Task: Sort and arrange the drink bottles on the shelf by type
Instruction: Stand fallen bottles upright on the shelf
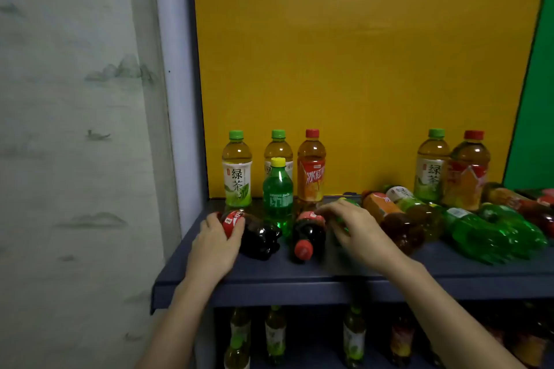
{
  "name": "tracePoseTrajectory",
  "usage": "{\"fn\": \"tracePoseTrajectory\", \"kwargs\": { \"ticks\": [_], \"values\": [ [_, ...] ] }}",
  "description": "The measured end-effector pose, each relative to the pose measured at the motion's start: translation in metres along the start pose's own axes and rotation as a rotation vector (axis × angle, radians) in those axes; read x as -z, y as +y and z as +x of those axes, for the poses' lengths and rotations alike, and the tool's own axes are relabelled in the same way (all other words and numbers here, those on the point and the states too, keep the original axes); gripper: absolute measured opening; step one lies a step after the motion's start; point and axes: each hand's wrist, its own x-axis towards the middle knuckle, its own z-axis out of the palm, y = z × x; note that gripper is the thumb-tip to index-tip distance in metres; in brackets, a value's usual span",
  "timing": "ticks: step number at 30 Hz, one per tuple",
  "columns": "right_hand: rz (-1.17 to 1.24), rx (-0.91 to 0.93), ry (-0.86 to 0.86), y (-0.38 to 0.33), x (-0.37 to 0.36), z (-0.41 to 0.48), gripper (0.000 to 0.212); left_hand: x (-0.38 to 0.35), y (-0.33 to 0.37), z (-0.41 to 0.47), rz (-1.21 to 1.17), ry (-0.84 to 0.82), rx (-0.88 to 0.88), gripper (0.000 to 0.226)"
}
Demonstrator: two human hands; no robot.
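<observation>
On the dark blue shelf, my left hand grips the labelled end of a cola bottle lying on its side. A second cola bottle lies with its red cap toward me. My right hand rests over a lying green soda bottle, mostly hidden beneath it; the grip is unclear. Upright at the back stand two green tea bottles, an iced red tea bottle and a green Sprite bottle.
At the right, a green tea bottle and a red tea bottle stand upright behind a heap of lying tea and green soda bottles. A yellow back panel closes the shelf. More bottles stand on the lower shelf.
</observation>
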Motion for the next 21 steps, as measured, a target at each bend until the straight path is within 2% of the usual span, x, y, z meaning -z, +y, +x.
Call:
{"fn": "tracePoseTrajectory", "kwargs": {
  "ticks": [6,10,16,21],
  "values": [
    [-0.179,0.086,-0.391,0.021,-0.006,0.032,0.063,-0.018,0.014,0.029,0.013,-0.123,0.204,0.092],
    [-0.251,0.134,-0.482,0.022,-0.009,0.043,0.078,-0.018,0.021,0.046,-0.070,-0.224,0.292,0.110],
    [-0.417,0.240,-0.505,0.020,-0.016,0.051,0.080,-0.023,0.007,0.055,-0.253,-0.226,0.305,0.093],
    [-0.495,0.260,-0.487,0.019,-0.014,0.054,0.076,-0.021,-0.003,0.049,-0.474,-0.179,0.194,0.086]
  ]
}}
